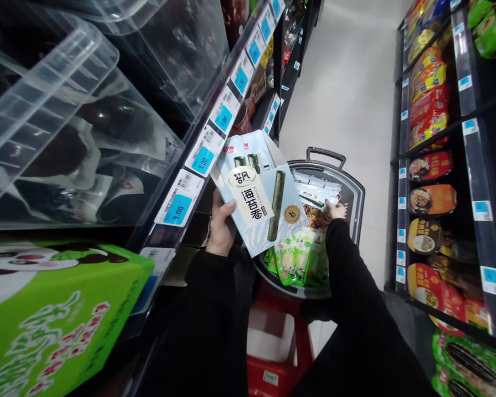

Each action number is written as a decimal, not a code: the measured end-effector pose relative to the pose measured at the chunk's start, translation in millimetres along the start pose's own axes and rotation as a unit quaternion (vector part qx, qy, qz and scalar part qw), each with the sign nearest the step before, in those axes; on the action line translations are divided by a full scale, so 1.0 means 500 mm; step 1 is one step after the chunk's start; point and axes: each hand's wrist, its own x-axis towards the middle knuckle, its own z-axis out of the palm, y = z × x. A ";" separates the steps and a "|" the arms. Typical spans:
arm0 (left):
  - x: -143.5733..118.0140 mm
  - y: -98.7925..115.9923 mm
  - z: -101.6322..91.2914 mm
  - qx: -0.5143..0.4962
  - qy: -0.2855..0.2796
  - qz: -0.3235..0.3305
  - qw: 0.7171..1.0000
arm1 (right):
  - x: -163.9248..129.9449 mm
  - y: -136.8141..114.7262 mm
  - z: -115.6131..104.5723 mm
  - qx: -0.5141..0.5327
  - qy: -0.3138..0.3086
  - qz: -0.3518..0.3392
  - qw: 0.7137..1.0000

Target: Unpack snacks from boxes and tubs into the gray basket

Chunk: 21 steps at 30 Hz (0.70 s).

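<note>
Clear plastic bins (86, 127) on the left shelf hold dark packets; the left hand (221, 226) has its grip clamped on pale blue seaweed packets (260, 193); the grey basket (351, 193) holds green snack bags (297, 262); the right hand (334, 209) reaches inside, its grip I cannot tell.

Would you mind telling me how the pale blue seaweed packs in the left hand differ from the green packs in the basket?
The seaweed packs are pale blue and white, large and flat; the green packs are green and smaller. The left hand holds the seaweed packs up above the basket, while the green packs lie inside it, untouched. Both are sealed, printed snack packages.
</note>
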 end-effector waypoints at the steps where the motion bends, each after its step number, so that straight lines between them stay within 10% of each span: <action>1: 0.001 -0.001 -0.001 -0.003 0.004 -0.002 1.000 | 0.002 0.010 0.008 -0.047 0.015 0.018 0.999; 7: 0.002 -0.003 0.002 -0.015 0.005 0.016 1.000 | -0.005 0.022 0.003 -0.260 0.058 0.045 0.963; 10: -0.001 -0.003 0.003 -0.017 -0.005 0.010 1.000 | -0.007 0.002 -0.004 -0.343 0.046 -0.085 0.934; 15: -0.005 -0.006 0.003 -0.019 -0.004 0.007 1.000 | 0.023 -0.036 0.037 -0.520 -0.111 -0.383 0.755; 21: -0.003 -0.008 0.000 -0.016 -0.006 0.002 1.000 | 0.040 -0.024 0.105 -0.589 -0.145 -0.320 0.728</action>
